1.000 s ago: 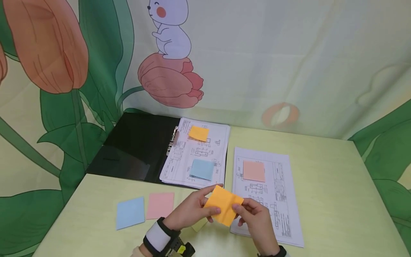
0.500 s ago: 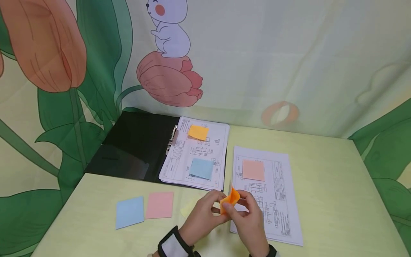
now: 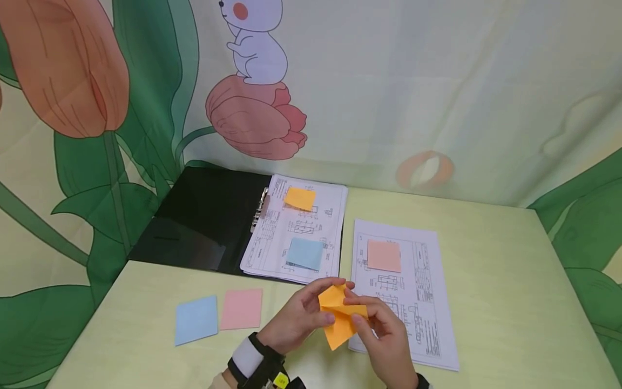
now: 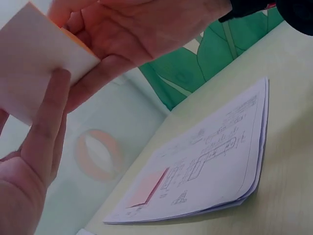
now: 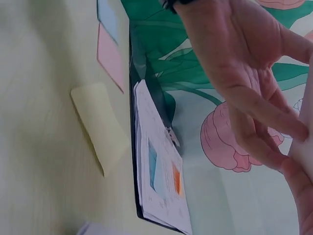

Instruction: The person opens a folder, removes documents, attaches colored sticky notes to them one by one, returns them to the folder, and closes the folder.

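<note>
Both hands hold a pad of orange sticky notes [image 3: 337, 321] above the table. My left hand [image 3: 289, 319] grips its left side, thumb on the front. On the other side my right hand [image 3: 389, 335] pinches a raised orange fold between thumb and fingers. The pad's pale underside [image 4: 34, 63] shows in the left wrist view, with fingertips against it. On the table, left of the hands, lie a blue sticky-note square [image 3: 196, 320] and a pink one [image 3: 241, 309]. A yellow sticky-note square [image 5: 100, 127] appears in the right wrist view; in the head view it is hidden.
An open black binder [image 3: 189, 227] stands behind, holding printed drawings [image 3: 303, 228] with an orange note [image 3: 299, 199] and a blue note [image 3: 304, 254]. Right of it lies a paper stack [image 3: 418, 324] bearing a pink note [image 3: 384, 256]. A printed curtain [image 3: 379, 97] hangs at the back.
The hands came together, bending the orange pad edge-on, then drew apart again. The pad now faces the head camera, with a raised fold across it.
</note>
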The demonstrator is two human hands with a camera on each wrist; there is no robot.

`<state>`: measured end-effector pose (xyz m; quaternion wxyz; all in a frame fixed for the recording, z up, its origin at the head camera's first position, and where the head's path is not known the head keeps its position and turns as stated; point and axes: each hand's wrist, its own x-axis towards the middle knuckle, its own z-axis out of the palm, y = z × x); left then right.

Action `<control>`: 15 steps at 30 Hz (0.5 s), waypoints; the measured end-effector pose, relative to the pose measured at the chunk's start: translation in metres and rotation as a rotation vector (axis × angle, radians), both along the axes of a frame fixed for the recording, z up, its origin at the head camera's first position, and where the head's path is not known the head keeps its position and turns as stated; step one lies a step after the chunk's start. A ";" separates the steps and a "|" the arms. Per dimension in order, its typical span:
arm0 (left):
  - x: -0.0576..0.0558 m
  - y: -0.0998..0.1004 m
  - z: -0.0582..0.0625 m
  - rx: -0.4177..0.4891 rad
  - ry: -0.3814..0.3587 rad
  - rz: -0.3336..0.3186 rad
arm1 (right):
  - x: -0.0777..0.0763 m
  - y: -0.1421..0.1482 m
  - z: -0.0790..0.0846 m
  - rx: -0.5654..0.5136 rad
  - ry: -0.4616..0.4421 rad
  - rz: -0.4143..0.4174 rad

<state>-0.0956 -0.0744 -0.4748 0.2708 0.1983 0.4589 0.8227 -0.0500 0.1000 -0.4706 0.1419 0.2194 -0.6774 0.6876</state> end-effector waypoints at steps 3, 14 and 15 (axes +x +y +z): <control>0.001 0.000 0.001 0.014 -0.001 0.018 | 0.001 -0.001 0.003 -0.078 -0.058 0.039; 0.006 0.004 0.006 -0.037 -0.188 0.157 | -0.003 -0.005 0.015 -0.289 -0.491 -0.174; 0.006 0.003 0.005 -0.046 -0.202 0.165 | -0.005 -0.003 0.016 -0.365 -0.522 -0.162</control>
